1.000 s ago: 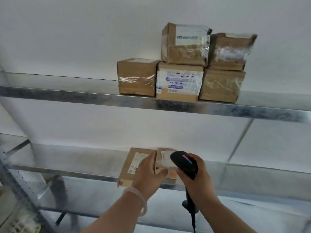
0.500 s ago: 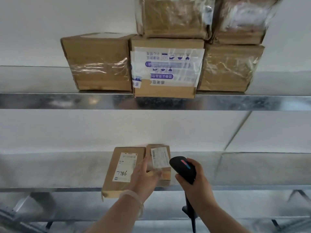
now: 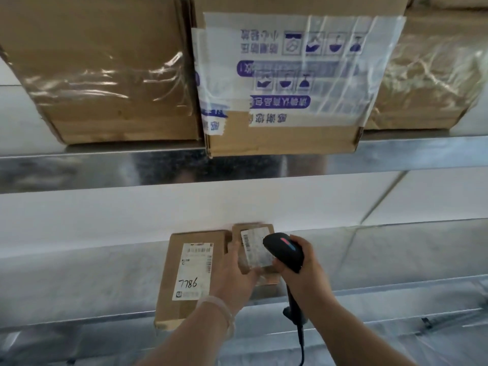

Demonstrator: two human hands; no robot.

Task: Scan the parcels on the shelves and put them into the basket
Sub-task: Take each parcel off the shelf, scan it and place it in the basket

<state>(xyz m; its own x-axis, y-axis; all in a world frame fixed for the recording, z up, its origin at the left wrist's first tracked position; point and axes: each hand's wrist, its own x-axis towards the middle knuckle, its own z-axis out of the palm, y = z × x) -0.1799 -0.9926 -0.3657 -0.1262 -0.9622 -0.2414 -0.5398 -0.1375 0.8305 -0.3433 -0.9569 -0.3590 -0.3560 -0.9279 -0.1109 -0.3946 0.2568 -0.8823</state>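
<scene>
Bare white wall backs two shiny metal shelves. On the upper shelf [image 3: 132,167] three taped cardboard boxes stand side by side at its front edge. They are a plain left box [image 3: 105,75], a middle box [image 3: 290,138] bound in white tape with blue print that overhangs the edge slightly, and a right box [image 3: 427,88] under crinkled clear film.

On the lower shelf [image 3: 79,281] a flat parcel [image 3: 171,286] lies with its long axis front to back, its near end over the front edge and its white label up. Just right of it sits the small parcel [image 3: 253,249], also lengthwise front to back, with its barcode label facing the camera. The left hand [image 3: 235,281], a pale band [image 3: 219,307] on its wrist, grips this parcel, fingers round its left side. The right hand [image 3: 309,276] is wrapped round the handle of a black scanner [image 3: 284,250], whose head is tipped over the label's right side.
</scene>
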